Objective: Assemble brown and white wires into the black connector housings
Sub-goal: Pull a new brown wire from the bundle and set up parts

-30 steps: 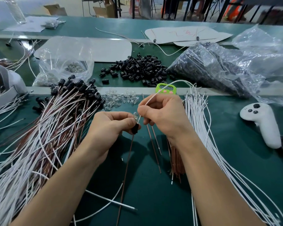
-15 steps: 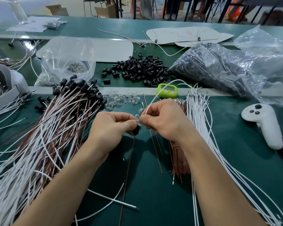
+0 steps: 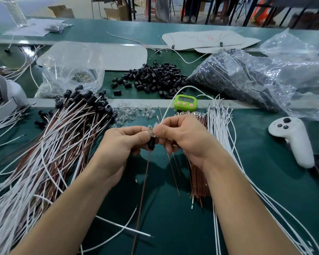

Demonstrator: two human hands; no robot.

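Table [image 3: 173,227]: green, strewn with parts under my head camera.
Finished leads [image 3: 44,159]: big brown-and-white heap at 9 o'clock.
Left hand [image 3: 122,146]: centre; fingers [image 3: 136,134] pinch the black housing [image 3: 151,143].
Right hand [image 3: 184,138]: just beside it at 3 o'clock; fingers pinch the white wire [image 3: 170,105] near its tip.
Brown wire [image 3: 143,190]: hangs below the housing toward 6 o'clock.
Handling: I judge wires light and limp, housing small and slick; hold close to the tip.

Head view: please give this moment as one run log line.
left hand: holds black housing | right hand: pinches white wire at housing | brown wire: runs down from housing
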